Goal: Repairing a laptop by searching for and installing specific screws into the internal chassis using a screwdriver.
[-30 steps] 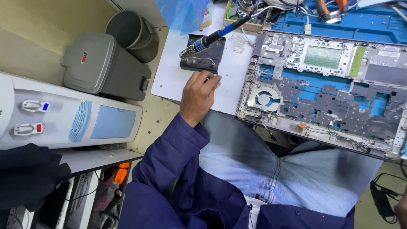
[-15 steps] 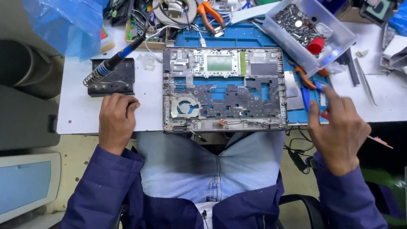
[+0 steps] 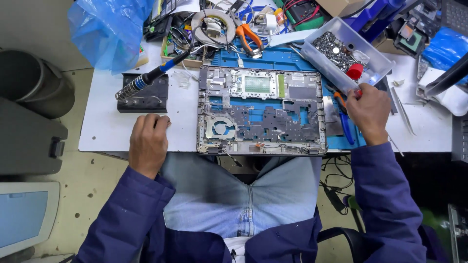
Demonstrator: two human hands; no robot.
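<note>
**Stripped laptop shell on the repair counter**

Nearest the seated person, the left hand (image 3: 148,141) rests knuckles-down on the white counter (image 3: 105,131), its grip loosely curled and holding nothing. The open laptop chassis (image 3: 261,111) lies flat on the blue mat (image 3: 292,61) between both hands. It looks light, stiff and fragile; best lifted by its metal edges. The right hand (image 3: 369,113) has its grip pinched around a small red-handled tool (image 3: 357,92). Beyond sit a soldering iron (image 3: 146,80) and screw tray (image 3: 346,53).
</note>
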